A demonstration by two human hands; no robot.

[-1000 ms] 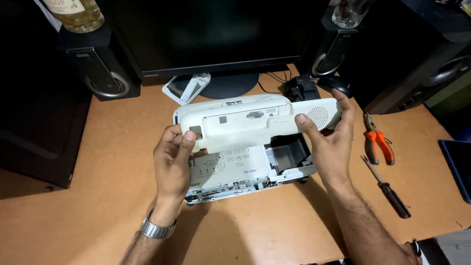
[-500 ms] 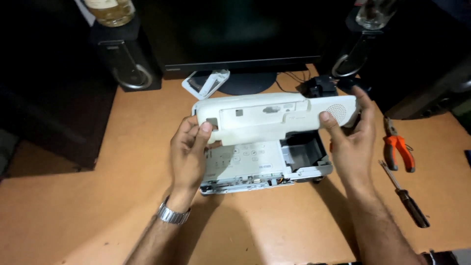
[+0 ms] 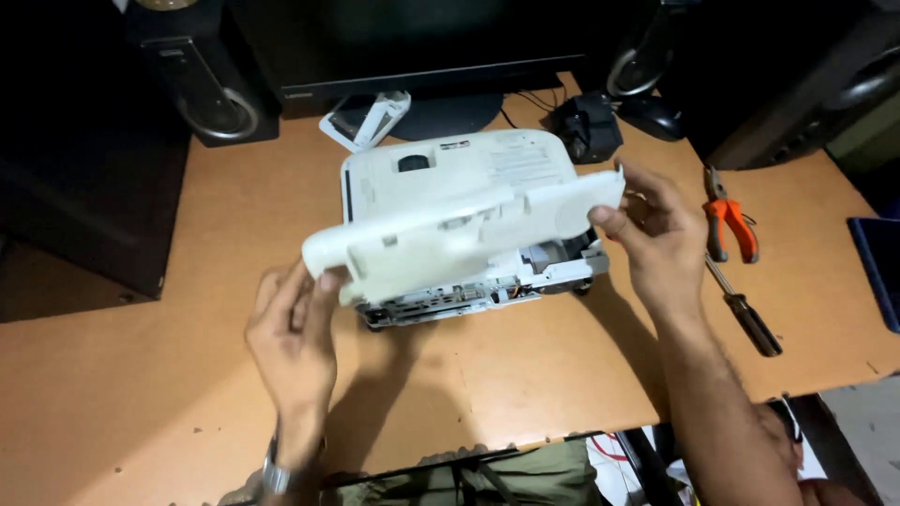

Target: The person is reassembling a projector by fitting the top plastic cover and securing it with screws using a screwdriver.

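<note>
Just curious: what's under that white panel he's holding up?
Under the white panel sits the white device, its open front showing metal and dark parts. Deeper insides stay covered by the panel.

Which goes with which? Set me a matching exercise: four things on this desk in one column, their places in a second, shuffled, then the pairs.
Things:
1. white cover panel
2. orange-handled pliers
3. screwdriver
4. white device body

Places:
A. flat on the desk, nearest its right front edge
B. held between both hands
C. on the desk before the monitor stand
D. on the desk right of the right hand

Pairs: 1-B, 2-D, 3-A, 4-C
</note>
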